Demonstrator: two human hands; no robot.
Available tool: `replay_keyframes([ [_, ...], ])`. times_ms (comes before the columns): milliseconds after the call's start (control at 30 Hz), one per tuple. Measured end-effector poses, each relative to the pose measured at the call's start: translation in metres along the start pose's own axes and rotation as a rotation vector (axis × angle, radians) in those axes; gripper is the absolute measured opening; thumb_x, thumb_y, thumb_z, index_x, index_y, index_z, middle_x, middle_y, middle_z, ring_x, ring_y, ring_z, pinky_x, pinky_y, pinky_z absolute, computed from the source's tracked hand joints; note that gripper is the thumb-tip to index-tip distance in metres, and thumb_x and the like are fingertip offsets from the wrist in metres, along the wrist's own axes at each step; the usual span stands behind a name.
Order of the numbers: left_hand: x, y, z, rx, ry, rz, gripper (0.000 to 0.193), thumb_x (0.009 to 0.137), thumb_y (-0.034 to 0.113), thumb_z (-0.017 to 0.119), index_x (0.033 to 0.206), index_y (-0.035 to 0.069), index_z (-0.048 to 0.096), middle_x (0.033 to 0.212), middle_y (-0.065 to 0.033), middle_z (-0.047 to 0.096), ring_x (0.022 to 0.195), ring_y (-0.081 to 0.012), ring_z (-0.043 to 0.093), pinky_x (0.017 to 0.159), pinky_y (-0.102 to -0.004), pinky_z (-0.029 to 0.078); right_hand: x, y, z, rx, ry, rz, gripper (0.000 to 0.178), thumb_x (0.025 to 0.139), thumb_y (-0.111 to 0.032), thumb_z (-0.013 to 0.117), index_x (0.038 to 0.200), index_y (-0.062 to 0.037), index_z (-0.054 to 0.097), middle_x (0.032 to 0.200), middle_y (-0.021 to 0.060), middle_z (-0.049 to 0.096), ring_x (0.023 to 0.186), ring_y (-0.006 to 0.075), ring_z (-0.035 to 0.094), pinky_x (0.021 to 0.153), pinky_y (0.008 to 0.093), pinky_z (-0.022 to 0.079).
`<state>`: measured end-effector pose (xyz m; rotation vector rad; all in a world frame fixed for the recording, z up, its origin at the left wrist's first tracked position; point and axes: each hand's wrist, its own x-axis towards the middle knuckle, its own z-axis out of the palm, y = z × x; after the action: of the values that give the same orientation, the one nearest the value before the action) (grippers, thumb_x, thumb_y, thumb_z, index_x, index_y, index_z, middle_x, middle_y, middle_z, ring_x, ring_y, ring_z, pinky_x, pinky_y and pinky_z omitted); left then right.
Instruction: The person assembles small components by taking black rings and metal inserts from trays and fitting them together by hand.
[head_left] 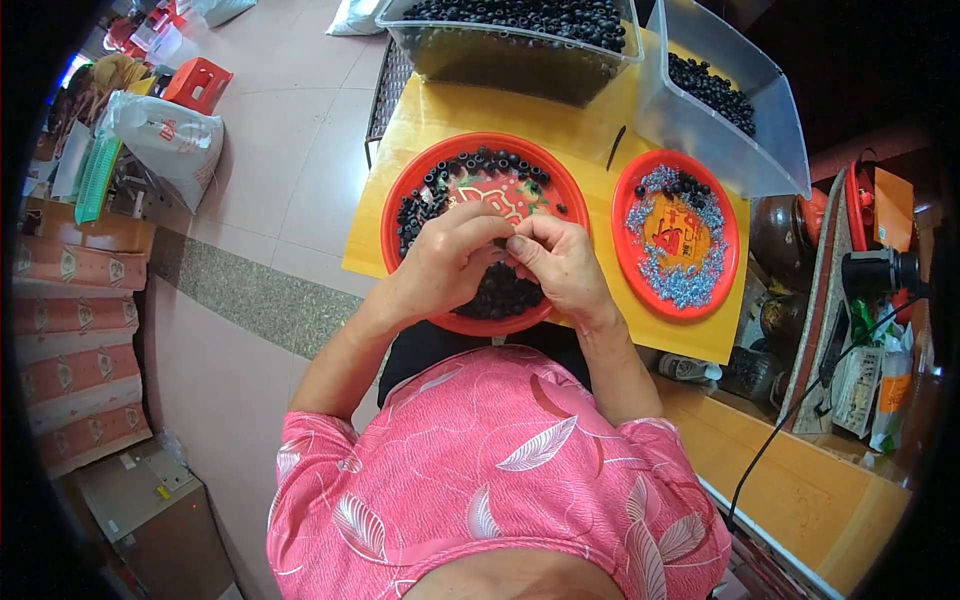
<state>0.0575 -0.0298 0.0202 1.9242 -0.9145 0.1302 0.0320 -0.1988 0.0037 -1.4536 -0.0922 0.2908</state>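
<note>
Above a round red tray (573,190), my left hand (452,258) and my right hand (562,262) meet with fingertips pinched together. Something small and dark shows between the fingers, mostly hidden, and I cannot make out its kind. Small black ring-like parts (422,208) lie around the tray's far and left side. A denser heap of small black parts (502,293) sits at its near side, below my hands. To the right, a second red tray (624,215) bears many shiny blue-silver small pieces (690,285) and a little cluster of black parts (690,188).
Both trays stand on a yellow tabletop (425,105). At its far side are a clear bin (500,65) of black parts and another clear bin (745,155) at the right. A thin black strip (616,147) lies between trays and bins. A white sack (175,145) stands left.
</note>
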Motion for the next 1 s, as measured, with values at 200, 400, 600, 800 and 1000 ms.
replay_keyframes([
  [200, -0.008, 0.002, 0.002, -0.042, 0.077, 0.023, 0.024, 0.067, -0.007, 0.06, 0.09, -0.001, 0.054, 0.08, -0.0142, 0.055, 0.075, -0.0294, 0.057, 0.064, -0.0335, 0.046, -0.004, 0.003, 0.003, 0.171, -0.031, 0.004, 0.012, 0.084, -0.014, 0.056, 0.078, -0.0036, 0.058, 0.066, -0.0013, 0.055, 0.058, 0.0044, 0.048, 0.053, 0.0178, 0.039],
  [400, -0.019, -0.003, 0.005, -0.084, 0.112, -0.086, 0.016, 0.073, -0.002, 0.059, 0.088, -0.002, 0.054, 0.077, -0.0136, 0.055, 0.071, -0.0272, 0.057, 0.062, -0.0312, 0.045, -0.001, 0.003, 0.007, 0.082, -0.028, -0.003, 0.013, 0.084, -0.014, 0.057, 0.077, -0.0032, 0.057, 0.065, -0.0013, 0.054, 0.057, 0.0045, 0.048, 0.051, 0.0181, 0.039],
  [600, -0.04, -0.016, 0.002, -0.181, 0.061, -0.378, 0.012, 0.085, 0.011, 0.052, 0.087, 0.0, 0.055, 0.07, -0.0091, 0.053, 0.062, -0.02, 0.053, 0.056, -0.0297, 0.043, 0.001, 0.004, 0.007, -0.033, -0.098, 0.037, 0.013, 0.081, -0.015, 0.06, 0.078, -0.0031, 0.058, 0.065, -0.0016, 0.054, 0.056, 0.0034, 0.047, 0.051, 0.0169, 0.038],
  [800, -0.048, -0.02, 0.002, -0.898, 0.284, -0.702, 0.015, 0.086, 0.015, 0.054, 0.091, 0.001, 0.056, 0.068, 0.0004, 0.053, 0.06, -0.0061, 0.049, 0.053, -0.0191, 0.039, 0.029, 0.02, 0.001, -0.551, 0.096, -0.125, 0.012, 0.076, -0.008, 0.062, 0.083, 0.0009, 0.06, 0.065, 0.001, 0.056, 0.06, 0.0075, 0.051, 0.055, 0.023, 0.042],
  [1000, -0.059, -0.02, 0.0, -1.162, 0.319, -0.684, 0.015, 0.081, 0.007, 0.059, 0.095, 0.001, 0.056, 0.074, -0.0042, 0.059, 0.064, -0.0102, 0.056, 0.056, -0.0196, 0.042, 0.031, 0.016, 0.008, -0.227, 0.064, 0.03, 0.011, 0.078, -0.01, 0.063, 0.084, -0.0007, 0.062, 0.068, 0.0009, 0.058, 0.058, 0.0059, 0.051, 0.052, 0.0193, 0.041],
])
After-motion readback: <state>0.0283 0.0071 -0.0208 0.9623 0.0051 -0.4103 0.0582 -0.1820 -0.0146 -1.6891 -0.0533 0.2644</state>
